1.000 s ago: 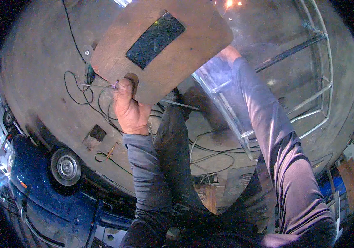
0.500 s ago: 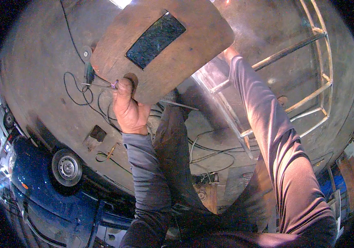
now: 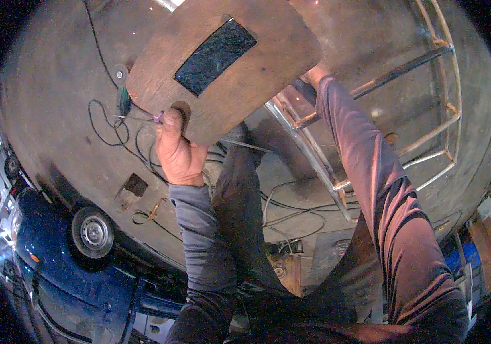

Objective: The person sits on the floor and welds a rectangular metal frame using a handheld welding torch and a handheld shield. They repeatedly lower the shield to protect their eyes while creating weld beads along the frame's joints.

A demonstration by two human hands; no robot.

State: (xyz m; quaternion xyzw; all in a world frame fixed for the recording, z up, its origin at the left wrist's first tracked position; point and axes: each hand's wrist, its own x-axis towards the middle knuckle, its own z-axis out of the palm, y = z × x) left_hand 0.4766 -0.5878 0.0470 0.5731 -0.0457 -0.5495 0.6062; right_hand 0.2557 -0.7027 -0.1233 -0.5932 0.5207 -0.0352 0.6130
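The left hand [image 3: 178,153] is closed around the lower edge of a brown welding shield [image 3: 225,63], with a finger hooked through a small hole near that edge. The shield is a flat board with a dark rectangular window [image 3: 215,56] set in its middle, and it is held up and tilted across the top centre of the view. A small purple object sits at the fingers, too small to make out.

The right arm, in a purplish sleeve [image 3: 383,195], reaches up behind the shield, and the right hand [image 3: 316,74] is mostly hidden by the board's edge, so whether it is open or closed cannot be told. It sits right at a metal frame [image 3: 371,132] made of thin bars, which lies on the concrete floor [image 3: 56,97] and spreads out to the right.

Between the arms, the person's legs in dark trousers [image 3: 240,212] show. Black cables [image 3: 114,135] loop over the floor left of the left hand and under the frame. A blue car [image 3: 56,258] with one wheel [image 3: 92,231] showing stands at the lower left.
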